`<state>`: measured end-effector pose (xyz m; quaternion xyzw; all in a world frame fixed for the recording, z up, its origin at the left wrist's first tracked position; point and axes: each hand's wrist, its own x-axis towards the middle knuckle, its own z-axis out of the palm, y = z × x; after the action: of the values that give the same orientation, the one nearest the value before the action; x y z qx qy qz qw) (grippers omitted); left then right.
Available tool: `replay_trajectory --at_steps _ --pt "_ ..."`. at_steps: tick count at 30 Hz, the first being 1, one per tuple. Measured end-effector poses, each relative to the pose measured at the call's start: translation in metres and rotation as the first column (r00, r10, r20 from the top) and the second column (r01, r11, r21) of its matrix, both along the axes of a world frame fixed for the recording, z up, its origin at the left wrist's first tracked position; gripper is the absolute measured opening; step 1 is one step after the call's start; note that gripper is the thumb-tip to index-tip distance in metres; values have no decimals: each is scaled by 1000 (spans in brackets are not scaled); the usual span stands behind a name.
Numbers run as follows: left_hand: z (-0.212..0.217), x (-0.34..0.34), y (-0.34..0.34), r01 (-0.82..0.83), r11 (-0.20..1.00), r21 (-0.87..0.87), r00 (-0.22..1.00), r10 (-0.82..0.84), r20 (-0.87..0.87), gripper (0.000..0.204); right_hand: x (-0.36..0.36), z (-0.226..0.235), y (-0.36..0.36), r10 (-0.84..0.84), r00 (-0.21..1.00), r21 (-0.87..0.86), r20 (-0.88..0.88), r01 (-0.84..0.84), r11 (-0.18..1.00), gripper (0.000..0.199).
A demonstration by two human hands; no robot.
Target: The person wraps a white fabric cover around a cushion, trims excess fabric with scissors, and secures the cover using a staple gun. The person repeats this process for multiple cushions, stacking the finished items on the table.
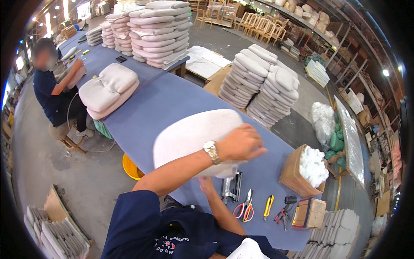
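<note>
A pale seat cushion (194, 134) with a rounded outline lies tilted in front of me, over the blue-covered table (168, 95). My left hand (240, 142), with a metal watch on the wrist, reaches across the cushion to its right side. Its fingers are curled and slightly blurred; what they hold, if anything, does not show. My right hand (207, 184) grips the cushion's near edge from below, its fingertips hidden. Beside that edge sits a metal staple gun (237, 186), partly covered by the cushion. Red-handled scissors (246, 208) and a yellow utility knife (268, 207) lie farther right.
Pliers (283, 215) and a small box (312, 213) lie near the right end, by a carton of white stuffing (295, 170). Stacked cushions (159, 32) stand at the far end, more (258, 82) beyond the table. A seated co-worker (56, 90) handles a cushion at left.
</note>
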<state>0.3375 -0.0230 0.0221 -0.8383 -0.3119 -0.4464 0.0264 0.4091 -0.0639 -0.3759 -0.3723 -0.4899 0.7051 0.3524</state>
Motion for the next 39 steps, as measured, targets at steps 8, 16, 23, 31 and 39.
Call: replay_trajectory --at_steps 8,16,23,31,39 --pt "-238 -158 -90 -711 441 -548 666 672 -324 59 49 72 -75 438 882 -322 177 -368 872 39" --pt "-294 -204 -144 -692 -27 -722 571 592 -569 82 14 -24 -160 790 554 -260 263 -747 611 55" --pt "-264 -219 -134 -627 -48 -778 652 514 -557 78 -62 -114 -200 481 519 -320 707 -372 872 48" --pt "-267 -213 -140 -627 -1 -779 648 554 -522 74 -84 -176 -207 479 538 -542 693 -49 839 46" --pt "-270 -214 -145 -643 16 -765 637 566 -523 75 -82 -199 -214 564 593 -663 574 -67 746 45"
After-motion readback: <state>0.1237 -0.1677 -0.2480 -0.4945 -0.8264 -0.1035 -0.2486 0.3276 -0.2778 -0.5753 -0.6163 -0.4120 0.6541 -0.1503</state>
